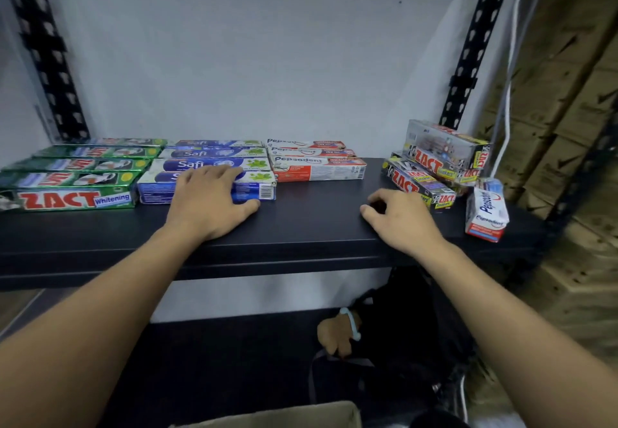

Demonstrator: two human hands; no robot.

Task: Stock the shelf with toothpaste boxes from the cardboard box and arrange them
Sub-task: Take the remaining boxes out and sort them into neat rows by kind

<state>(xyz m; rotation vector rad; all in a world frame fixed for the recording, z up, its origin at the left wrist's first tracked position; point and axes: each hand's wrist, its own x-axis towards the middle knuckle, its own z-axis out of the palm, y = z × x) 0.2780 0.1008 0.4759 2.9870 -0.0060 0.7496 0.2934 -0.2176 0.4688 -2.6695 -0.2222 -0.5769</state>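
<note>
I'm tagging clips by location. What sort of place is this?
Likely a shop or stockroom shelf, perhaps staged: a black shelf on slotted metal uprights, toothpaste boxes lined up in rows by brand, and a cardboard box below.

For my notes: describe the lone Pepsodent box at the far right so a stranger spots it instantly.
Follow the black shelf to its right end, past the untidy pile of black ZACT boxes. Right of that pile is the lone Pepsodent box. Unlike the flat Pepsodent row mid-shelf, it stands on end, alone.

Toothpaste boxes (317, 168) in rows on shelf (317, 220)
</note>
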